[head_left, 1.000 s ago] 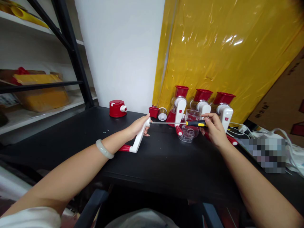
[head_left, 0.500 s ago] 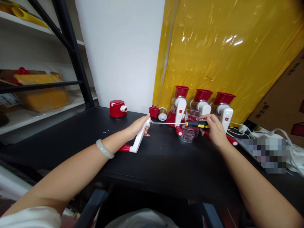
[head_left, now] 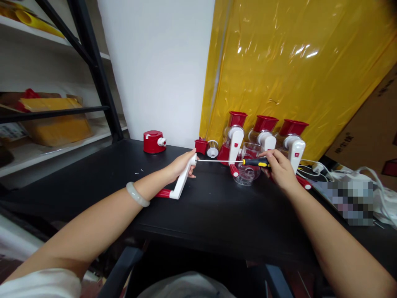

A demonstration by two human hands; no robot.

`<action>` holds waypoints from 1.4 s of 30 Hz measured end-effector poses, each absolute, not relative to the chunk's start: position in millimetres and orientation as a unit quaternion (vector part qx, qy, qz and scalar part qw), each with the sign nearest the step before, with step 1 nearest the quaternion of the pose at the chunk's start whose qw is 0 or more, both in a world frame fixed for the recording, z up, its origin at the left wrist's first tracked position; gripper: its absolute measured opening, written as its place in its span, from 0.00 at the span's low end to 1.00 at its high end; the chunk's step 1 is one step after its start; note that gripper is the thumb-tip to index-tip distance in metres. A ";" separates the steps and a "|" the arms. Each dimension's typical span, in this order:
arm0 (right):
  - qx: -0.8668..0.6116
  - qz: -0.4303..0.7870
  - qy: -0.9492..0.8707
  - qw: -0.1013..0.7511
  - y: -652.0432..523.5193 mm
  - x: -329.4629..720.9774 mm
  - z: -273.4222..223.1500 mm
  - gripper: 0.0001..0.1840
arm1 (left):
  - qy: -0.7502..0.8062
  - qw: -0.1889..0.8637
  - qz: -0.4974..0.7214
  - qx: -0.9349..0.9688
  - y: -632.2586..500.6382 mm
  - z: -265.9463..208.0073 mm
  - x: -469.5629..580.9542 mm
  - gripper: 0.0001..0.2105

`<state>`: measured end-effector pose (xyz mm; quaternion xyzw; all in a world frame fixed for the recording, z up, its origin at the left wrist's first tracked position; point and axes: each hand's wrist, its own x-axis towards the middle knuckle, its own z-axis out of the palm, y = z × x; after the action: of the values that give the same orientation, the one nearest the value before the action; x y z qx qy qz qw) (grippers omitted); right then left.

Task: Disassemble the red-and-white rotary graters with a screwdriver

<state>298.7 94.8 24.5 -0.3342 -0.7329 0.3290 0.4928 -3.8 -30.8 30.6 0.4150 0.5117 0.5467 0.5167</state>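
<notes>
My left hand (head_left: 181,165) is closed round the upper end of a white crank handle (head_left: 181,182), whose red grip (head_left: 163,193) points left at the bottom. In my right hand (head_left: 279,167) is a screwdriver (head_left: 256,162) with a black and yellow handle, held level. Its long thin shaft reaches left, and the tip meets the round end of the crank handle. Whether a screw sits at the tip is hidden. Behind the screwdriver stands a clear plastic housing (head_left: 246,178), partly covered by its handle.
Several assembled rotary graters (head_left: 236,140) with red hoppers stand at the back right. A red round base (head_left: 153,142) sits at the back left, two small screws (head_left: 139,172) before it. A grater drum (head_left: 212,149) lies near a red part (head_left: 201,145). White cables (head_left: 328,171) lie right.
Almost nothing differs. The fingers of my right hand have shifted slightly on the screwdriver handle; the crank handle and my left hand stay in place.
</notes>
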 end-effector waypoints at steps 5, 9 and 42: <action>-0.311 0.349 -0.721 0.511 99.9 300.0 21.2 0.14 | 0.520 0.505 0.550 0.415 -28.2 28.8 -5.0 0.17; -0.291 0.377 -0.712 0.515 100.7 299.4 20.1 0.11 | 0.527 0.493 0.551 0.418 -27.6 28.6 -4.7 0.16; -0.331 0.323 -0.748 0.477 96.4 299.3 23.1 0.15 | 0.521 0.497 0.556 0.415 -27.0 27.9 -6.5 0.16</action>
<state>299.3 96.4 23.1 -0.3309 -0.7478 0.3227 0.4765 -6.5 -27.0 27.9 0.4147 0.5215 0.5557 0.4973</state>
